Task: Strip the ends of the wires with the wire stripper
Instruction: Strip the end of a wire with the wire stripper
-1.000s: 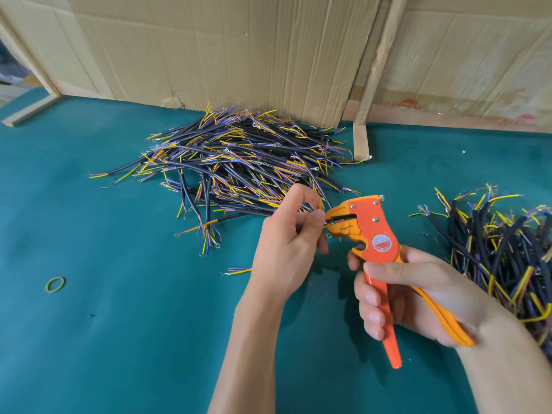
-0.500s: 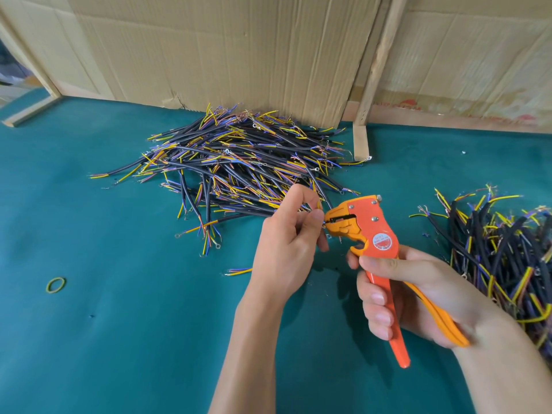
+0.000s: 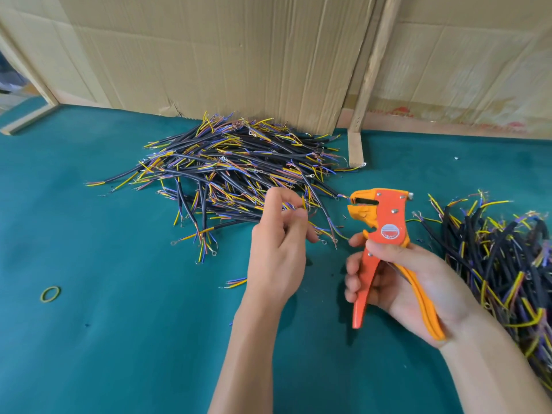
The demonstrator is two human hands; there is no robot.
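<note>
Left hand (image 3: 277,249) has drawn back from wire stripper (image 3: 385,222).

One head camera looks forward and down, close over the green table (image 3: 119,339), facing its far edge.

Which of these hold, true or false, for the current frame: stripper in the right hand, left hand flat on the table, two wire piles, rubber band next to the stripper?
1. The right hand grips the orange wire stripper. True.
2. The left hand lies flat on the green table. False: it is raised, fingers curled by the big wire pile.
3. A second wire pile lies at the right. True.
4. The rubber band lies beside the stripper. False: it lies far left, alone.
</note>
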